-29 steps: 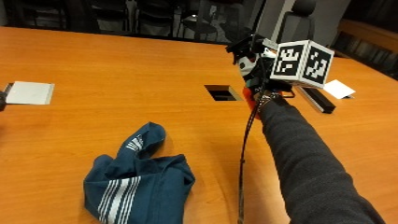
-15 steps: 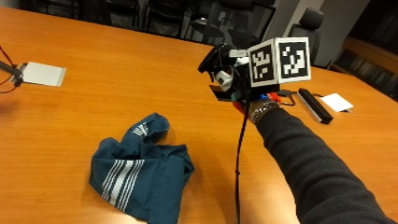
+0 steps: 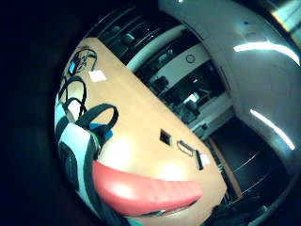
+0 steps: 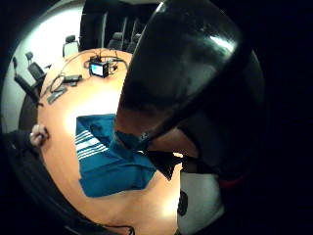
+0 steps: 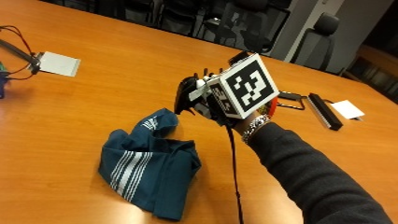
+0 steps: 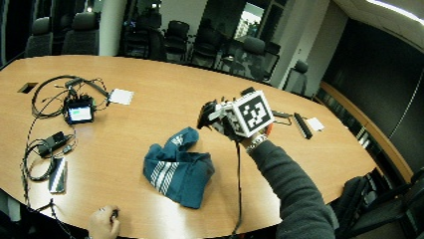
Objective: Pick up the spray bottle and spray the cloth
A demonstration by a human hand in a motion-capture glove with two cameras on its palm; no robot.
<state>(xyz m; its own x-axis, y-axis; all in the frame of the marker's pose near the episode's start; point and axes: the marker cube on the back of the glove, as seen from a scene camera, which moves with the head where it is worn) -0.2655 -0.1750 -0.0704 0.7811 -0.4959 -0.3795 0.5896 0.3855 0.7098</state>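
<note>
A dark blue cloth (image 5: 152, 163) with white stripes lies crumpled on the orange table (image 5: 124, 79). My gloved right hand (image 5: 214, 102) hovers just above the cloth's far edge and grips a spray bottle (image 5: 185, 95). The bottle's black head points down toward the cloth. In the thumb side palm view the black bottle head (image 4: 186, 73) fills much of the picture, with the cloth (image 4: 105, 156) below it on the table. The little finger side palm view shows the bottle's red trigger (image 3: 146, 190) close by. In the wide outside view the hand (image 6: 222, 119) is beside the cloth (image 6: 177, 169).
A white pad (image 5: 59, 63) lies at the far left, and a black bar (image 5: 324, 111) with a white card (image 5: 348, 108) to the right. A small screen with cables (image 6: 79, 112) sits on the left. A bare hand (image 6: 103, 224) rests at the near edge. Chairs (image 6: 252, 50) line the far side.
The hand with the bottle has come down and toward the cloth, with the nozzle now near the cloth's far edge. The outside camera has shifted as well.
</note>
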